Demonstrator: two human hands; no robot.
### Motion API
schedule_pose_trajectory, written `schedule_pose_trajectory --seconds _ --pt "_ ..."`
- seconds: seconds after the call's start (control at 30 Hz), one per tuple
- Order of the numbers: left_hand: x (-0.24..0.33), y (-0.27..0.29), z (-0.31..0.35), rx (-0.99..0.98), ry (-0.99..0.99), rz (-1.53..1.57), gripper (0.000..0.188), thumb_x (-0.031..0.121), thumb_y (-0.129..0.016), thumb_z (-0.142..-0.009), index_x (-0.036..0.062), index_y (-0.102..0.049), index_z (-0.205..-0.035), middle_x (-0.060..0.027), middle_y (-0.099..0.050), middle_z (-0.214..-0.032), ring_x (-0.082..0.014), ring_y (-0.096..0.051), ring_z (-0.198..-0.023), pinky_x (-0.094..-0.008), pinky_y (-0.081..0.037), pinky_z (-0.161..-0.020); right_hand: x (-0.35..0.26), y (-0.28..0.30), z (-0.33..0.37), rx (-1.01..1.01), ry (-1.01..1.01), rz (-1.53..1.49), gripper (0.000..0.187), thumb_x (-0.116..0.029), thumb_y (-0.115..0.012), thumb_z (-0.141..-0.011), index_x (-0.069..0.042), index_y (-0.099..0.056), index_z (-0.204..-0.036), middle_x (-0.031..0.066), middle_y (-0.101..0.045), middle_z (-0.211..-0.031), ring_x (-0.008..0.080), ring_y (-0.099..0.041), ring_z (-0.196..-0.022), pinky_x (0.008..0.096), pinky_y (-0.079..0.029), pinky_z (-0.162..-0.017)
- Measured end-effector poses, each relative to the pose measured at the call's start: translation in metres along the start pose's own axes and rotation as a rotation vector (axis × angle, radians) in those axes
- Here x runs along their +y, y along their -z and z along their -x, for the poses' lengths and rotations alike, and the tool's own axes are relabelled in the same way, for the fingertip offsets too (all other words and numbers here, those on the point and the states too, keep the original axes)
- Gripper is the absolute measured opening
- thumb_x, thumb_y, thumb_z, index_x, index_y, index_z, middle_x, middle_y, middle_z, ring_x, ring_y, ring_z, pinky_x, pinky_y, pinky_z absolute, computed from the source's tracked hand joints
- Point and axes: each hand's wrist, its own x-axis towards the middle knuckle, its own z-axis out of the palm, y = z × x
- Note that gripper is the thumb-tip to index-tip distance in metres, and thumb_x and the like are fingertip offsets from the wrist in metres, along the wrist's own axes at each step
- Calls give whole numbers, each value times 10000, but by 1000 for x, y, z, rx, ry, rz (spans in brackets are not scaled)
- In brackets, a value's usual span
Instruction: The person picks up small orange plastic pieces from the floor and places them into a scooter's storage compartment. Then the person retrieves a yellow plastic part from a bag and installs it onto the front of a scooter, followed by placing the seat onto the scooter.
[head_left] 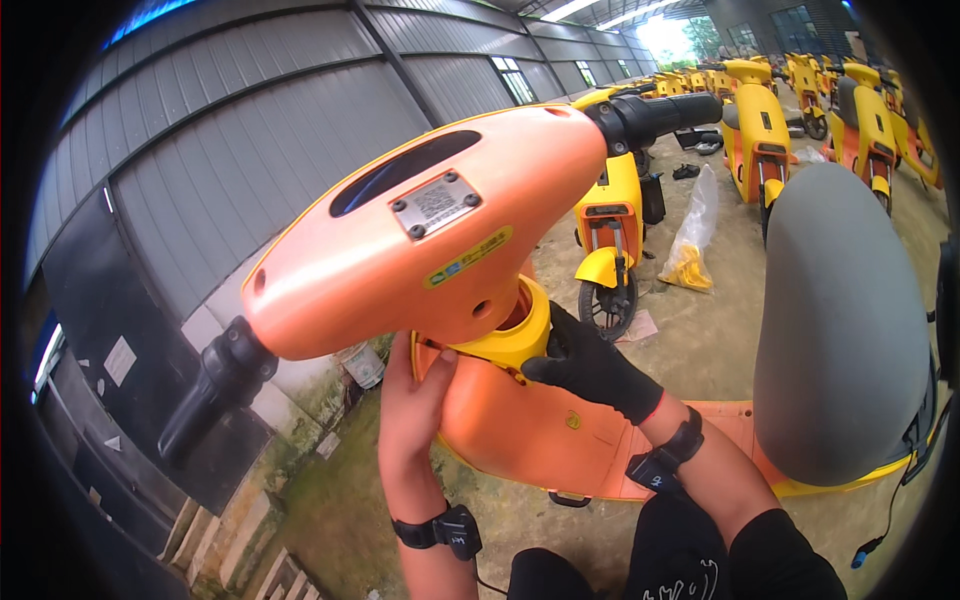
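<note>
An orange and yellow electric scooter stands in front of me. Its orange handlebar cover (400,270) spans the middle, with a metal plate (437,205) screwed on and black grips at both ends. Below it sits a yellow collar (510,345) round the steering neck. My bare left hand (412,395) grasps the left edge of the orange body panel (530,415), thumb on its face and fingers partly hidden behind. In a black glove, my right hand (595,365) curls against the collar's right side; some of its fingertips are hidden.
The grey seat (845,320) rises at the right, with a loose cable and blue connector (862,555) hanging beside it. Other yellow scooters (757,130) stand in rows behind. A clear plastic bag (690,240) lies on the floor. A grey metal wall (250,140) runs along the left.
</note>
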Motion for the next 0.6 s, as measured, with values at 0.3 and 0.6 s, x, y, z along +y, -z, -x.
schedule_pose_trajectory --seconds 0.3,0.6 --pt "0 -3 5 -7 -9 69 620 105 -620 -939 -51 -340 -1470 -121 -517 -1377 -185 -490 -1252 -312 -389 -1051 -2 -3 4 87 36 68 895 -473 -792 -780 -18 -386 -1436 169 -703 -1049 272 -703 -965 366 -534 -829" --pt "1 -5 9 13 6 106 577 127 -592 -977 -48 -341 -1465 -116 -513 -1384 -183 -486 -1254 -313 -388 -1051 10 -10 1 171 110 188 907 -560 -683 -850 6 -327 -1462 220 -691 -1036 391 -685 -957 426 -534 -768"
